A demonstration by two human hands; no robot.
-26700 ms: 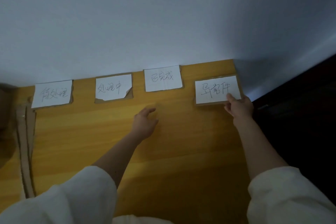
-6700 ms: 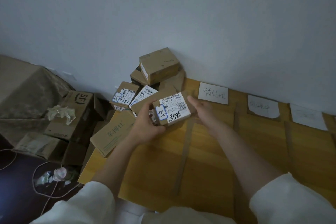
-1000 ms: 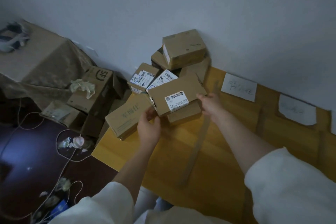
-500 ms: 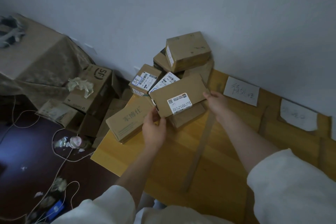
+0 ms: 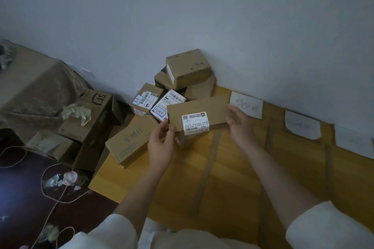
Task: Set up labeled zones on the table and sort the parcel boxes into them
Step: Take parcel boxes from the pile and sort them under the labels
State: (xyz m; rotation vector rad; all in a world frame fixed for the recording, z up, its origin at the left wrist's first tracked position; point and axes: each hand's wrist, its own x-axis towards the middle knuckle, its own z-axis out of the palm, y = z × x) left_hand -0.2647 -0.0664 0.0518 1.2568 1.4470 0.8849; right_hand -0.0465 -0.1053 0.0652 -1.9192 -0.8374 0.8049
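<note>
Wooden table (image 5: 232, 178) | left hand (image 5: 160, 143), right hand (image 5: 239, 125) both gripping flat parcel box (image 5: 197, 114)

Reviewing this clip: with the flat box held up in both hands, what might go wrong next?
The flat brown cardboard box is held only at its ends by the left hand and right hand, so it may slip. The stacked brown parcel boxes by the white wall look unsteady; a bump could topple them.

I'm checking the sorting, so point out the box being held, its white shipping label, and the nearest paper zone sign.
held box (image 5: 202, 110), head view, on its bare brown top face
shipping label (image 5: 195, 123), head view, middle of the white sticker
zone sign (image 5: 247, 106), head view, middle of the handwritten paper sheet
</note>
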